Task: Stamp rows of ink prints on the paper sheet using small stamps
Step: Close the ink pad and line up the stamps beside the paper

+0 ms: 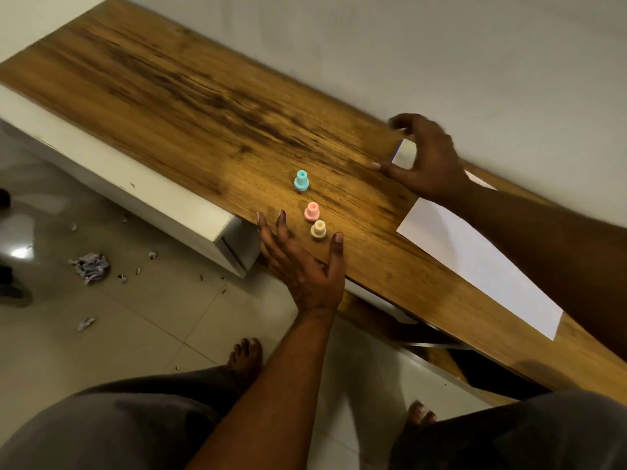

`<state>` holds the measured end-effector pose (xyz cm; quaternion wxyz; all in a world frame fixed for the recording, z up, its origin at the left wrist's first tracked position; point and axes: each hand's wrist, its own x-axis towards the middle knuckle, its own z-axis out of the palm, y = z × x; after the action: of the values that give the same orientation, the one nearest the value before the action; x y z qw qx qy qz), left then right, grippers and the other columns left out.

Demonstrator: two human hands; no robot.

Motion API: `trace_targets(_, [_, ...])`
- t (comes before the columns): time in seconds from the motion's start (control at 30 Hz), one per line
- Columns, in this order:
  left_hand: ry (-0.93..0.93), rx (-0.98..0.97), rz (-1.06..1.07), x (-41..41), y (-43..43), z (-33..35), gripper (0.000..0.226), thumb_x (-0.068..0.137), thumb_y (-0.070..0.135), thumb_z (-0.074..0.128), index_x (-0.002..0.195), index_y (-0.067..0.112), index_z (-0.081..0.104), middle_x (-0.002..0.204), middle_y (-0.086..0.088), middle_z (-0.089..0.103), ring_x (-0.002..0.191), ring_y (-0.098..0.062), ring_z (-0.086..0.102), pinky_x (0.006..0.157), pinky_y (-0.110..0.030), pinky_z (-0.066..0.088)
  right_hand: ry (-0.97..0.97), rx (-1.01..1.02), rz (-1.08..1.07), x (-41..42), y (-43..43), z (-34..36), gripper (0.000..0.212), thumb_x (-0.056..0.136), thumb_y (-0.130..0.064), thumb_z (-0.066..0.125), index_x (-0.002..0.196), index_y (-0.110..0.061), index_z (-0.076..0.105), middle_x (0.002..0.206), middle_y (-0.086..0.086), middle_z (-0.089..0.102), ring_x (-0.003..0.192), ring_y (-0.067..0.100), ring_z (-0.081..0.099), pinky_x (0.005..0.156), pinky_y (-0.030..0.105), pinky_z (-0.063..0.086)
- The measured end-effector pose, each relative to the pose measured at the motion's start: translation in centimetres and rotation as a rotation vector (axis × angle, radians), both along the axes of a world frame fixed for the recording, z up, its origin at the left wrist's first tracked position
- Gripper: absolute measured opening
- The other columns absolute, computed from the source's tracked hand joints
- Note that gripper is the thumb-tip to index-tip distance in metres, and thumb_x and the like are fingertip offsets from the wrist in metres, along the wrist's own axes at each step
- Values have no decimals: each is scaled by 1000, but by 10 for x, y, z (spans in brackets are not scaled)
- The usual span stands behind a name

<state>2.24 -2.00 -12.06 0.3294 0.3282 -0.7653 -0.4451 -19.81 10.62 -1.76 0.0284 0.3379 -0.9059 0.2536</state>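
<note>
Stamps, small and knob-shaped, stand upright on the wooden tabletop (163, 96): blue stamp (301, 180), pink stamp (311, 211), cream stamp (318, 230). Left hand (302, 262) spread beside them; right hand (424, 157) spread over the blank paper sheet (475, 262)

Matt grained wood tabletop (190, 106), smooth white paper sheet (475, 262), glossy floor tiles (142, 334)

Crumpled paper scrap (91, 267) on tiled floor (142, 310)
</note>
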Motion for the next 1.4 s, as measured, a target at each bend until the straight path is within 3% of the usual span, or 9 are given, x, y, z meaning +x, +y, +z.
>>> trace_targets(0.07, [-41, 6, -3, 0, 0, 0, 91, 90, 56, 74, 160, 14, 34, 175, -9, 12, 158, -32, 22, 119, -64, 32, -57, 8, 234, 14, -34, 12, 59, 91, -55, 68, 137, -20, 57, 127, -4, 64, 110, 12, 61, 90, 38, 56])
trace_targets(0.17, [-68, 24, 11, -2, 1, 2, 85, 88, 50, 77, 156, 15, 42, 175, -9, 12, 158, -33, 22, 120, -62, 30, -30, 200, 499, 28, -84, 18, 46, 95, -32, 66, 139, -20, 57, 133, -1, 63, 116, 12, 58, 89, 22, 47])
trace_targets(0.23, [-87, 21, 26, -3, 1, 4, 82, 87, 48, 79, 153, 16, 44, 175, -7, 12, 159, -32, 19, 120, -62, 28, 19, 295, 583, 32, -107, 15, 44, 96, -30, 66, 139, -23, 56, 137, -2, 62, 121, 13, 57, 91, 22, 44])
trace_targets(0.3, [-114, 27, 37, -4, -1, 5, 83, 86, 49, 80, 153, 17, 43, 175, -6, 10, 159, -32, 18, 120, -63, 28, 61, 365, 615, 35, -120, 10, 41, 97, -32, 66, 136, -27, 58, 134, -3, 62, 118, 14, 59, 89, 29, 51])
trace_targets(0.43, [-136, 18, 26, -5, -3, 1, 86, 86, 54, 75, 154, 16, 40, 175, -8, 9, 160, -32, 14, 122, -60, 25, 45, 395, 520, 25, -124, 1, 33, 97, -29, 65, 130, -25, 63, 123, -3, 67, 108, 16, 63, 78, 27, 48])
trace_targets(0.57, [-132, 24, 48, -6, 0, -4, 84, 88, 53, 71, 155, 16, 37, 175, -7, 11, 161, -32, 12, 121, -66, 24, -74, 299, 192, -3, -108, 4, 43, 92, -37, 70, 133, -29, 59, 121, -4, 70, 105, 16, 66, 87, 38, 58])
trace_targets(0.77, [-103, 61, 53, -7, 2, -5, 89, 86, 55, 75, 156, 17, 35, 175, -5, 10, 161, -30, 12, 118, -67, 27, -116, 211, -207, -59, -63, 12, 51, 78, -33, 84, 123, -24, 61, 111, 2, 75, 101, 23, 71, 86, 35, 56])
trace_targets(1.2, [-95, 82, 36, -5, 2, 3, 93, 83, 52, 82, 155, 14, 38, 174, -7, 13, 160, -31, 18, 117, -68, 29, -45, 220, -175, -75, -28, 4, 54, 79, -37, 87, 122, -16, 61, 109, 7, 75, 95, 25, 70, 80, 27, 48])
trace_targets(1.4, [-97, 85, 39, -6, 2, 2, 92, 82, 53, 82, 154, 14, 39, 174, -8, 14, 159, -31, 19, 117, -68, 29, -8, 204, -156, -72, -25, 5, 60, 79, -46, 83, 126, -17, 60, 116, 2, 74, 95, 20, 69, 85, 33, 53])
